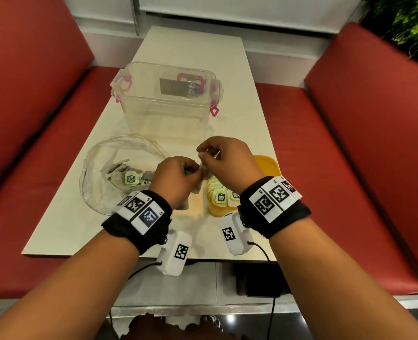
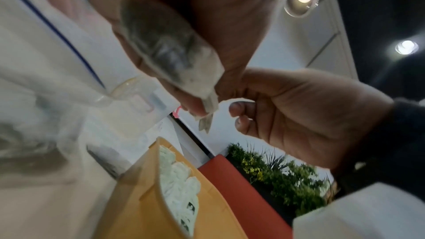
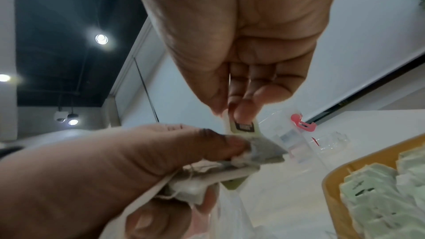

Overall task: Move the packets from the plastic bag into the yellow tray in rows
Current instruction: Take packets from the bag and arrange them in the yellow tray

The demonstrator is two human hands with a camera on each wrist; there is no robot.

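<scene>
Both hands meet over the tabletop [image 1: 193,57], between the plastic bag [image 1: 100,173] and the yellow tray [image 1: 273,165]. The left hand [image 1: 176,177] has its fingers curled round a small bunch of tea bags [image 3: 207,175], and the right hand [image 1: 227,160] pinches the green paper tag [image 3: 243,126] of one of them. More tea bags [image 1: 132,179] sit loose in the bag on the left; the tray on the right already has tagged ones [image 1: 221,197] lined up inside. A clear lidded container [image 1: 166,99] stands just behind.
</scene>
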